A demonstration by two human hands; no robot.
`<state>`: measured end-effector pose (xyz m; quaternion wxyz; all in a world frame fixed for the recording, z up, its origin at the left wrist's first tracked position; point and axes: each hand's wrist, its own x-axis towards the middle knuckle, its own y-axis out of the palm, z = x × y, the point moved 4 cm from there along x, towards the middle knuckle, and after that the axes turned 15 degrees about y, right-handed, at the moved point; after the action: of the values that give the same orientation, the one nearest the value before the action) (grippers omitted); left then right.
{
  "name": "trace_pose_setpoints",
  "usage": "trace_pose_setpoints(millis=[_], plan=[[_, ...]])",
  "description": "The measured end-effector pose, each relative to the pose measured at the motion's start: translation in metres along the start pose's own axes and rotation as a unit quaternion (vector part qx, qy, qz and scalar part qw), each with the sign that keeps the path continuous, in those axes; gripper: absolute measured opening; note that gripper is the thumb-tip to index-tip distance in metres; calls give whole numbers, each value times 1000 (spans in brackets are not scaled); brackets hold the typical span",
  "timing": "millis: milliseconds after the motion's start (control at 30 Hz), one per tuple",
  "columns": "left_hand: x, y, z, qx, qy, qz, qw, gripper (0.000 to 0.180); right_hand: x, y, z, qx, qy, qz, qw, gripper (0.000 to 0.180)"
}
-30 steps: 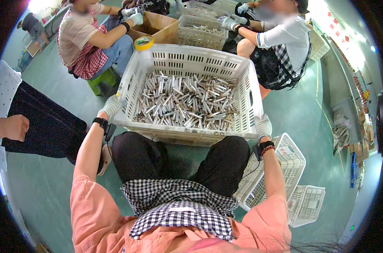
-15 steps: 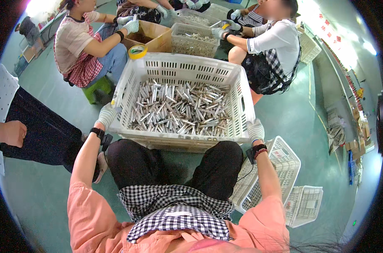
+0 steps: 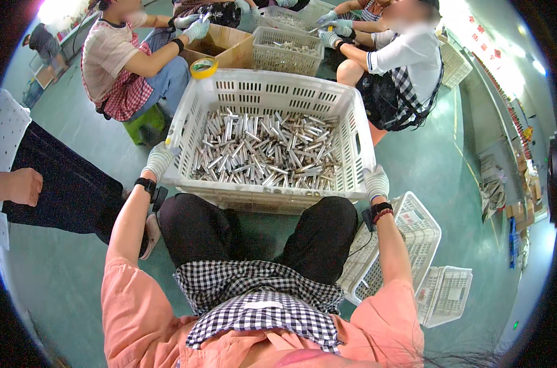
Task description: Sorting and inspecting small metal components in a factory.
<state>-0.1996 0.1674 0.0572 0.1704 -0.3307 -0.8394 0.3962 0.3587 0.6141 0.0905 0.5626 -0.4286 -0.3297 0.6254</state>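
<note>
A large white plastic crate with slotted walls stands before my knees. Inside lies a loose heap of short silvery metal tubes. My left hand, in a striped glove, is closed over the crate's near left corner. At the near right corner, my right hand, gloved the same way, grips the rim. Parts of the fingers on both hands are hidden behind the crate's edge. A roll of yellow tape rests at the crate's far left corner.
Beside my right leg are a white basket and a smaller one. Beyond the crate stand a cardboard box and a basket of small parts. Seated co-workers handle parts there; a person in dark trousers stands at my left.
The crate and my hands sit slightly higher in the picture, with the whole view shifted a little. Both hands keep their hold. Co-workers' hands beyond have moved.
</note>
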Motion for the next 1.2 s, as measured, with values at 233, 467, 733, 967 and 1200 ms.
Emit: trace_pose_setpoints(millis=[233, 467, 733, 967, 1200], plan=[[-12, -9, -27, -59, -4, -15, 998, 40, 0, 0, 4, -2, 1, -3, 1000, 50], [-10, -9, -22, -61, 8, -20, 998, 39, 4, 3, -1, 15, -2, -9, 1000, 49], [-7, -5, 7, -37, 1, -11, 999, 46, -9, -6, 12, 10, 16, 34, 999, 56], [-12, -9, -19, -73, -18, -15, 997, 48, -4, -5, 4, 25, -12, -10, 1000, 56], [-12, -9, -19, -69, -17, -20, 997, 46, -5, -5, 9, 3, -11, -2, 1000, 56]])
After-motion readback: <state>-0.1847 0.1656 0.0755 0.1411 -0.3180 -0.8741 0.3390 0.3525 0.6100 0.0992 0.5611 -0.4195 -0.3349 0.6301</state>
